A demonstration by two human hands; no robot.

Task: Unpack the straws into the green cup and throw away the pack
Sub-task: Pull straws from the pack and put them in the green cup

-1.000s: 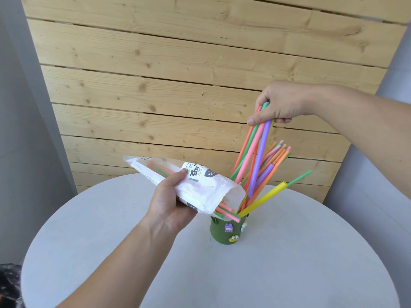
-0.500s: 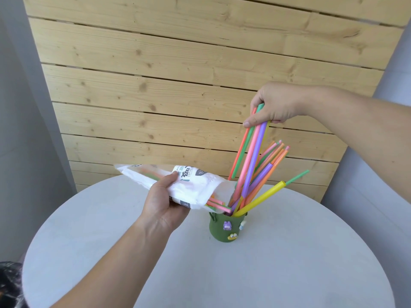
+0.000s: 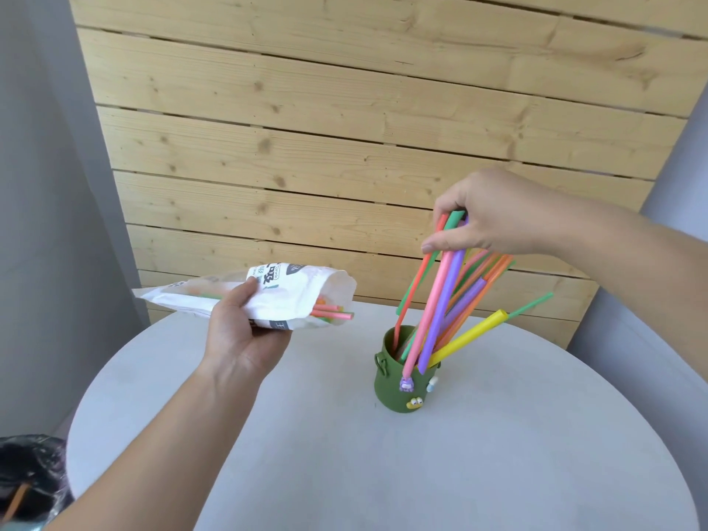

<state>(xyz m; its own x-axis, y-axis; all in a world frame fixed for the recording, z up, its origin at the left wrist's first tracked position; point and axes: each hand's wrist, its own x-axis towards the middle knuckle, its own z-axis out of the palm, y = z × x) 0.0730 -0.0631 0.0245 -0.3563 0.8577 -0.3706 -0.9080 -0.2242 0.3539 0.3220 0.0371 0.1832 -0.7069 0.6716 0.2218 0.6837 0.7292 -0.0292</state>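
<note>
A green cup [image 3: 390, 392] with small stuck-on figures stands on the round grey table [image 3: 344, 454]. Several coloured straws [image 3: 465, 312] lean in it toward the right. My right hand [image 3: 486, 216] grips the tops of a bunch of straws [image 3: 440, 293] above the cup; a pink and a purple one hang over the cup's front rim. To the left of the cup, my left hand [image 3: 245, 331] holds the white straw pack [image 3: 276, 297] lying sideways in the air. Its open mouth faces the cup, and a few pink and green straws [image 3: 329, 312] stick out of it.
A wall of pale wooden planks [image 3: 344, 128] rises right behind the table. A bin lined with a black bag [image 3: 27, 477] sits on the floor at the lower left, beside the table's edge. Grey walls flank both sides.
My left hand has drawn the pack leftward, away from the cup. My right hand has lowered its bunch of straws toward the cup.
</note>
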